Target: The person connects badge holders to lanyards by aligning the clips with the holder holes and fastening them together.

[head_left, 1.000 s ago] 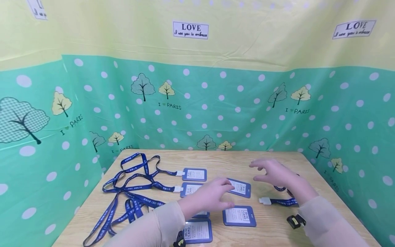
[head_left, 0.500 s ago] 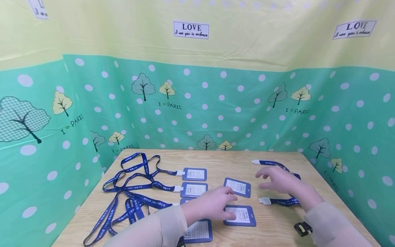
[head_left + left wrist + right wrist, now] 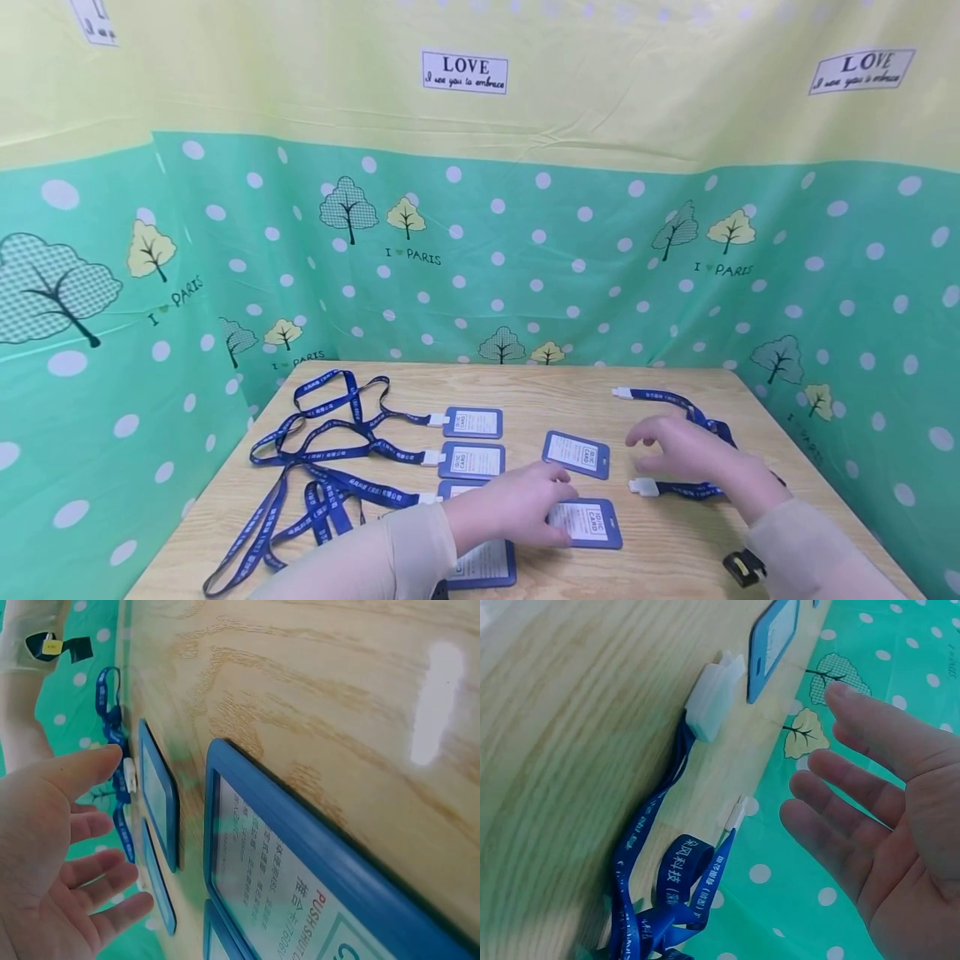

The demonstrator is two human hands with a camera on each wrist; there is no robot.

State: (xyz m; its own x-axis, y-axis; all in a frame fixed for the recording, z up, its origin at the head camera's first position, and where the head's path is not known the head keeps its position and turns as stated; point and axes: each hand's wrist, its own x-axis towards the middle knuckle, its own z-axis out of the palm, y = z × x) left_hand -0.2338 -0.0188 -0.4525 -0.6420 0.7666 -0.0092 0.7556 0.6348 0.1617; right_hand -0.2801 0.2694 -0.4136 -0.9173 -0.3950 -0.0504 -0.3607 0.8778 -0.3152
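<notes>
My left hand (image 3: 525, 504) hovers at the near edge of a blue ID card holder (image 3: 588, 523), its fingers loosely bent with nothing in them. In the left wrist view the thumb and fingers (image 3: 112, 919) stand apart. Behind that holder lies another blue card holder (image 3: 577, 455), slightly turned. My right hand (image 3: 686, 454) is held above two blue lanyards, the back one (image 3: 667, 398) and the front one (image 3: 690, 490), each with a white clip at its left end. The right wrist view shows the hand (image 3: 870, 825) empty, near the front lanyard's white clip (image 3: 714, 697).
On the left, several blue lanyards (image 3: 330, 457) lie tangled, joined by white clips to card holders in a column, including the back one (image 3: 472, 422). My left forearm covers part of the nearer ones. Patterned cloth (image 3: 525, 250) hangs behind and beside the wooden table (image 3: 555, 392).
My left hand has shifted right and slightly down, to the nearer loose card holder. My right hand has drawn right and toward me, and the back lanyard's clip now shows.
</notes>
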